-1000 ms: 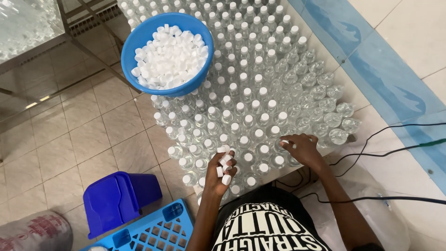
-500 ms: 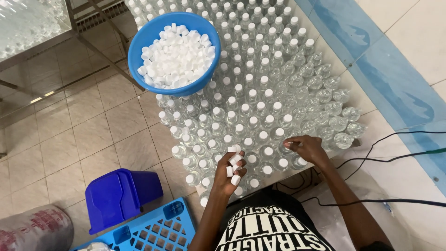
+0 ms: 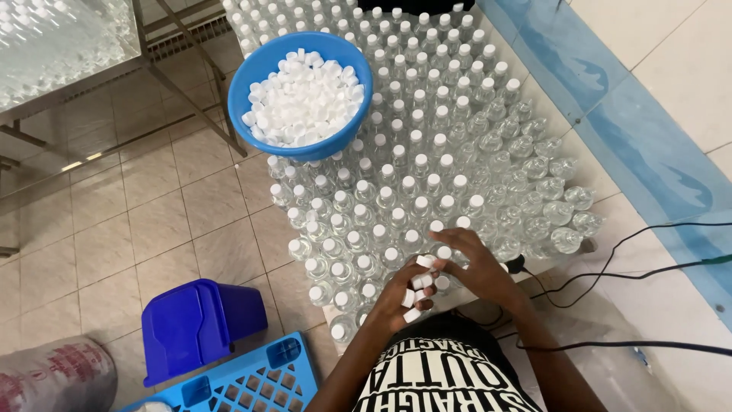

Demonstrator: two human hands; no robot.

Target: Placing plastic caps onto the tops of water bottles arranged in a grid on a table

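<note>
We are cupping white caps in our left hand, fingers curled around them; they seem light and slippery. Our right hand is pinching one, apparently, over the bottles.

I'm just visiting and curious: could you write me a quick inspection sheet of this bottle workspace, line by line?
Surface: low platform, almost hidden under bottles; tiled floor around it.
Job's things: a dense field of clear bottles, most with white caps, those along the right edge uncapped; blue basin of loose white caps resting on the bottle tops.
Clutter: dark blue plastic container, light blue crate, sack on the floor.
Grippers: left hand holds several white caps; right hand reaches in to them.
Cables: black cables run over the floor at right.
Surroundings: metal-framed table, blue-striped wall.
</note>
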